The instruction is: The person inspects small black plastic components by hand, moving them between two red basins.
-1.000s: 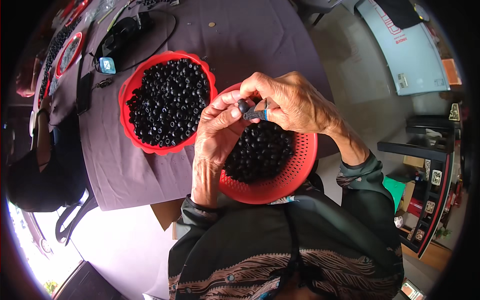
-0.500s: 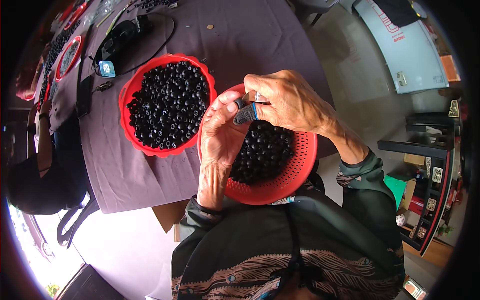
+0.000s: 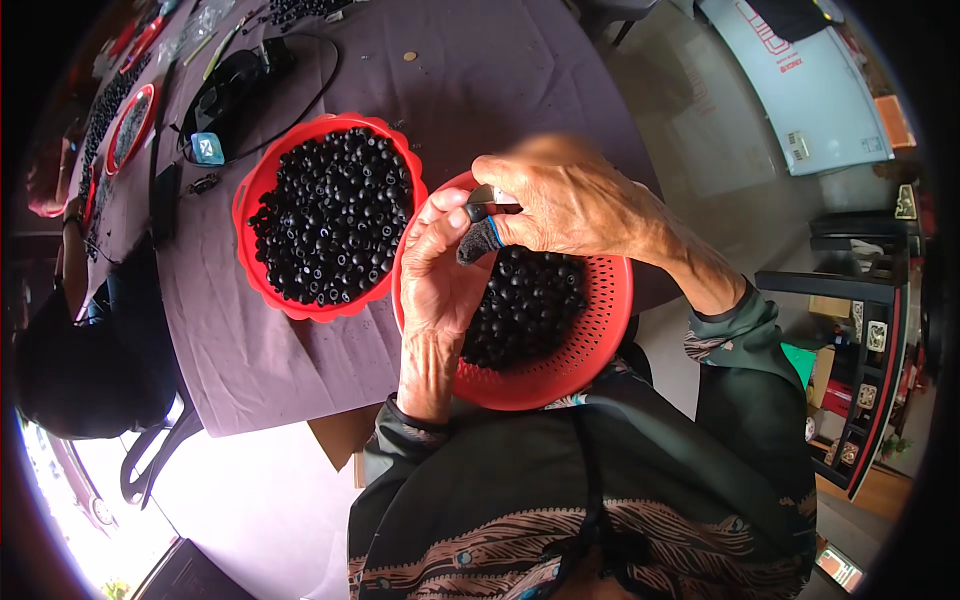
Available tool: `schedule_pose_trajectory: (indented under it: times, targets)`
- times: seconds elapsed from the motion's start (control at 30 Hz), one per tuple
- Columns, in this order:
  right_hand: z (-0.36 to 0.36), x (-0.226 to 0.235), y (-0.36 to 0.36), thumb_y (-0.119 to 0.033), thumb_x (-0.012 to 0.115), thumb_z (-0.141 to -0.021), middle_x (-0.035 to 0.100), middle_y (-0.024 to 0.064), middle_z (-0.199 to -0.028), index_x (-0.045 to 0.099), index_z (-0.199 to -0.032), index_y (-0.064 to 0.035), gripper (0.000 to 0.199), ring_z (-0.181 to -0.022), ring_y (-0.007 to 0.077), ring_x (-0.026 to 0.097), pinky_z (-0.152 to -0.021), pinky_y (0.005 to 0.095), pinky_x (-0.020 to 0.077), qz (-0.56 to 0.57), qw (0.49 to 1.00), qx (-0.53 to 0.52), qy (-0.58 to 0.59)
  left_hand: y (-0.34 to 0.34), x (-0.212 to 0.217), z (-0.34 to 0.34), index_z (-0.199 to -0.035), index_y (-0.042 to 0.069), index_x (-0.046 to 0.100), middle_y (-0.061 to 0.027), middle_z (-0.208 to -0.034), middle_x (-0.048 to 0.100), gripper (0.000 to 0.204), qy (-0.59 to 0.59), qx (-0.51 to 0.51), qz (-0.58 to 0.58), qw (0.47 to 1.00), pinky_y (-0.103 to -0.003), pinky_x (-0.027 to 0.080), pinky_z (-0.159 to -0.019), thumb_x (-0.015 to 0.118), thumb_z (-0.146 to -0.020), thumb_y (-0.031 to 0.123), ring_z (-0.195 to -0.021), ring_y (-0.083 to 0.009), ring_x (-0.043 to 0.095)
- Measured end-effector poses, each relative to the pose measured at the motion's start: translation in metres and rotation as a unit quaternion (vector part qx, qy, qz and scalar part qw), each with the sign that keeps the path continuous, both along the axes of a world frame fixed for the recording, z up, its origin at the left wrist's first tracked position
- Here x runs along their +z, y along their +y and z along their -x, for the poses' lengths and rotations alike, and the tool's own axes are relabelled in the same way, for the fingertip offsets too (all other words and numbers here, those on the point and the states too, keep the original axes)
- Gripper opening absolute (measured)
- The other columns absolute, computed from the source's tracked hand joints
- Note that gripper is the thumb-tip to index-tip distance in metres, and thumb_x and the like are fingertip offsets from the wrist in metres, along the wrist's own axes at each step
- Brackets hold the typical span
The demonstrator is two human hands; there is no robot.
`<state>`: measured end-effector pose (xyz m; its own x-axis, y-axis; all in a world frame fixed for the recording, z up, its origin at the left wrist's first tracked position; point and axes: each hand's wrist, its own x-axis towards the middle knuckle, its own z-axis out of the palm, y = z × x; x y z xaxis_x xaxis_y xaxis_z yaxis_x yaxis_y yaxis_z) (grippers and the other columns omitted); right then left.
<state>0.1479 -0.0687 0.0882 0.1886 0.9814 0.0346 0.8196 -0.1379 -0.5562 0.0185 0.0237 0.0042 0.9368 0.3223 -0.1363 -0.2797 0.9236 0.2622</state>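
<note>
My left hand is over the near red basket, pinching a small round black piece between thumb and fingers. My right hand meets it there, closed on a small metal blade that lies against the piece. A dark knitted cover with a blue edge sits on my right thumb. Below my hands, the red perforated basket holds many similar black pieces. To its left stands a red scalloped basket full of black pieces, several showing ring-shaped openings.
A purple-grey cloth covers the table. Behind the left basket lies a black strapped device with a cable. Another person sits at the left edge near more red baskets. A dark shelf stands at right.
My right hand has shifted slightly left and its thumb cover has lowered against the left hand, with the black piece showing more. The view has tilted slightly.
</note>
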Motion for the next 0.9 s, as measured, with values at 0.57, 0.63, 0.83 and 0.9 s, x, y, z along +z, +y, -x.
schedule_pose_trajectory:
  times: [0.57,0.63,0.83,0.9]
  targets:
    - [0.004,-0.001,0.000,-0.009,0.064,-0.069,0.055,0.0139,-0.066,0.049,-0.078,-0.0007,0.019,-0.064,0.0360,0.055,-0.056,0.0436,0.0411,-0.006,1.000,0.014,-0.023,0.003,-0.001,0.004,-0.096,0.002,0.057,-0.0094,-0.093,0.062,0.019,0.039,0.033,-0.051,0.997,-0.037,0.047,-0.088,0.061,-0.077,0.005,-0.089,-0.0225,0.061]
    - [0.003,-0.002,-0.002,-0.009,0.063,-0.069,0.055,0.0137,-0.065,0.049,-0.078,-0.0009,0.019,-0.063,0.0356,0.055,-0.055,0.0433,0.0411,-0.008,0.999,0.015,-0.031,0.002,-0.005,0.002,-0.096,0.002,0.058,-0.0096,-0.093,0.063,0.020,0.029,0.027,-0.050,0.998,-0.037,0.047,-0.088,0.062,-0.077,0.005,-0.088,-0.0228,0.061]
    - [0.002,-0.011,-0.004,-0.008,0.063,-0.069,0.053,0.0130,-0.063,0.047,-0.075,-0.0020,0.018,-0.060,0.0349,0.055,-0.052,0.0422,0.0408,-0.050,0.997,0.032,-0.057,-0.001,0.003,0.002,-0.092,0.001,0.060,-0.0081,-0.088,0.063,0.015,0.027,0.034,-0.056,0.997,-0.032,0.048,-0.080,0.062,-0.077,0.003,-0.082,-0.0181,0.060]
    - [0.001,-0.011,-0.004,-0.007,0.063,-0.069,0.053,0.0129,-0.062,0.047,-0.074,-0.0022,0.018,-0.060,0.0351,0.054,-0.052,0.0422,0.0407,-0.056,0.996,0.029,-0.062,-0.001,0.006,0.001,-0.090,0.001,0.062,-0.0063,-0.083,0.063,0.012,0.037,0.040,-0.055,0.997,-0.027,0.048,-0.073,0.062,-0.078,0.001,-0.076,-0.0133,0.059]
